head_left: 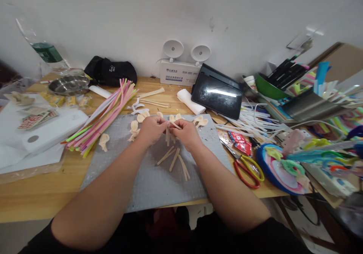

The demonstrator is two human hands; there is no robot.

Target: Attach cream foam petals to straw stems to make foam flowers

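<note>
Over the grey cutting mat, my left hand pinches the top of a few beige stems that hang down. Touching it from the right, my right hand is closed on a beige stem at the same spot. How the stems join is hidden by my fingers. Loose beige stems lie on the mat just below my hands. Cream petal-like pieces rest along the mat's back edge, and another lies at its left side.
Red-and-yellow scissors lie right of the mat, beside a round blue-rimmed piece. A bundle of coloured stems lies to the left. Behind stand a black tablet and an emergency light.
</note>
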